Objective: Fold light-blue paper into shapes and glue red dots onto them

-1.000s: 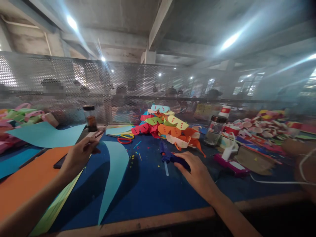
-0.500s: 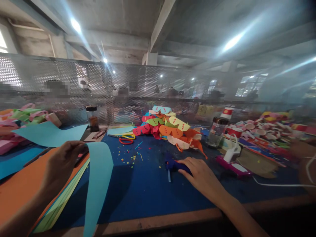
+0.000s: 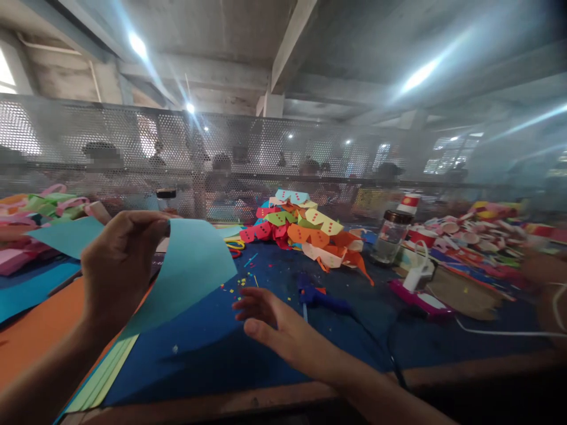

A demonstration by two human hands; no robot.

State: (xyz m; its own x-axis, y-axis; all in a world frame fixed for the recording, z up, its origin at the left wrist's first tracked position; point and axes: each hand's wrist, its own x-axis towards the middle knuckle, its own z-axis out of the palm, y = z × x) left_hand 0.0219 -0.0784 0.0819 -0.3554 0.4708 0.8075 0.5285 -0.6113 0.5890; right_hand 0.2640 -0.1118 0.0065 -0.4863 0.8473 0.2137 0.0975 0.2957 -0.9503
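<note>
My left hand [image 3: 121, 260] pinches the upper left corner of a light blue paper sheet [image 3: 190, 271], which hangs curved above the blue table mat [image 3: 195, 372]. My right hand [image 3: 283, 330] is in the air to the right of the sheet, fingers apart and holding nothing. Beyond it a dark blue glue gun [image 3: 325, 299] lies on the mat, its cord running toward the front edge. Under my left forearm are an orange sheet [image 3: 39, 330] and a stack of yellow-green sheets [image 3: 106, 375].
Folded paper pieces with red dots [image 3: 310, 236] are heaped at the back centre. Behind my sheet are scissors [image 3: 234, 243], partly hidden. Glass jar [image 3: 390, 239], magenta power strip [image 3: 423, 300] and a pile of paper pieces [image 3: 465, 233] are on the right. A perforated screen [image 3: 248, 141] stands behind.
My right hand has let go of the glue gun and moved left toward the sheet. My left hand has raised the light blue paper and brought it to the right.
</note>
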